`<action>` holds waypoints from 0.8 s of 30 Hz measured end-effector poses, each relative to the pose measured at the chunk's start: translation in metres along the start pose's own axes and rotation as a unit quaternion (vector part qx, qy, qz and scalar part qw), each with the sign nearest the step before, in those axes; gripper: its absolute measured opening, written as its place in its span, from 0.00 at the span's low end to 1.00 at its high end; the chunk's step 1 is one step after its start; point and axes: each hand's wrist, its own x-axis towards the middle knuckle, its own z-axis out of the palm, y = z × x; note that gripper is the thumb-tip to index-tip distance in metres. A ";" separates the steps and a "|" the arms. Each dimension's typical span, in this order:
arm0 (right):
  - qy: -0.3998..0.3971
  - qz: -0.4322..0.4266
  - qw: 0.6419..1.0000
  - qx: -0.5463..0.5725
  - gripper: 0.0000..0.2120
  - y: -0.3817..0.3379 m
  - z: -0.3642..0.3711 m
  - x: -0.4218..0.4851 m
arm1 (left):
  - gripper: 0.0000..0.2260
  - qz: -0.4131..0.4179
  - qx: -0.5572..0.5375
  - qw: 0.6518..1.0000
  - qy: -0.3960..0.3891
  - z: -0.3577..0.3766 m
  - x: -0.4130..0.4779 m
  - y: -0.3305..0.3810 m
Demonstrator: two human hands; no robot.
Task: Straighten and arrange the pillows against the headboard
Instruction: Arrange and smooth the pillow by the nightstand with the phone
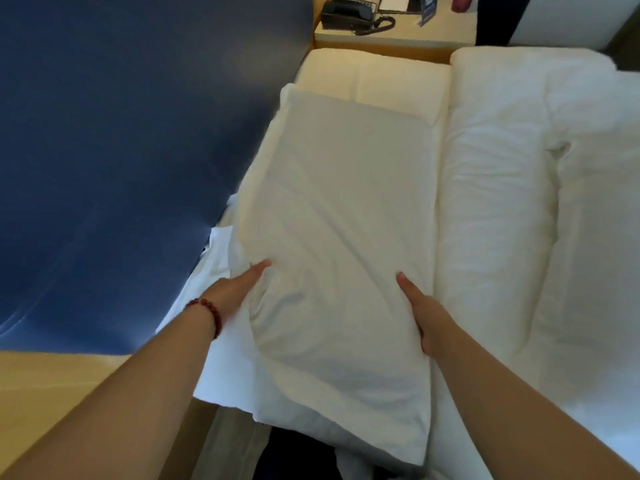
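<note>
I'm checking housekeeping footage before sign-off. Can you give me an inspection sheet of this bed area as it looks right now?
Surface: white bed sheet, rumpled at the near edge.
Job's things: long white pillow lies beside the padded blue headboard; second white pillow beyond it.
Clutter: crumpled white duvet on the right.
Hands: left hand and right hand grip the long pillow's sides.
Cables: coiled black cord on the black telephone.
Surroundings: light wooden nightstand; red beaded bracelet on left wrist.
</note>
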 end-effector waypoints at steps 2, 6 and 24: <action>0.037 -0.057 0.998 0.007 0.40 -0.007 0.017 -0.020 | 0.39 0.016 -0.036 0.999 0.016 -0.001 0.008 -0.003; 0.177 -0.180 0.967 -0.024 0.39 -0.032 0.046 -0.052 | 0.25 0.109 -0.075 0.990 0.055 -0.009 0.009 0.017; 0.180 -0.446 0.874 0.062 0.17 -0.197 0.052 -0.091 | 0.11 0.357 -0.185 0.895 0.192 0.003 -0.053 0.169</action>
